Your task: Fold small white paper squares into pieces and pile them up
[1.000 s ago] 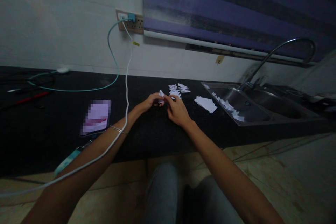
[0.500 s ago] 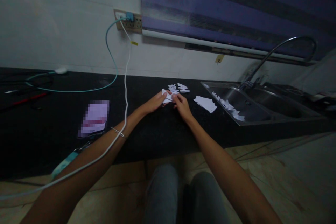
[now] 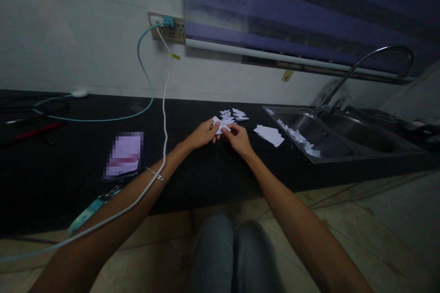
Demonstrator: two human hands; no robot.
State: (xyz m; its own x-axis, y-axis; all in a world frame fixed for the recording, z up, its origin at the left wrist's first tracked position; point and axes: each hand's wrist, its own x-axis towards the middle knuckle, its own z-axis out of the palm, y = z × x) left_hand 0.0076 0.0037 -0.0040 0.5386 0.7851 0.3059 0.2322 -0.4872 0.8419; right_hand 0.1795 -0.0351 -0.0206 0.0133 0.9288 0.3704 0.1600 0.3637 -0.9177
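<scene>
Between both hands is a small white piece of folded paper [image 3: 220, 125], held just above the black countertop [image 3: 206, 178]. My left hand [image 3: 205, 133] grips its left side, thumb on top. My right hand [image 3: 238, 138] pinches its right side between thumb and fingers. Right behind the hands lie several small folded paper pieces [image 3: 239, 114]. To the right of my right hand rests a stack of flat white paper [image 3: 269, 135]. More folded paper pieces [image 3: 299, 137] line the near left rim of the sink.
A steel double sink [image 3: 338, 158] with a curved faucet [image 3: 354, 69] stands at the right. A white cable [image 3: 165, 123] hangs from the wall socket [image 3: 175, 31] across my left forearm. A blurred-out phone-like object [image 3: 124, 153] with a teal strap [image 3: 89, 210] lies at left.
My right fingers have shifted on the folded paper, the thumb now lying along its right edge. The paper has turned slightly. My knees have drawn together.
</scene>
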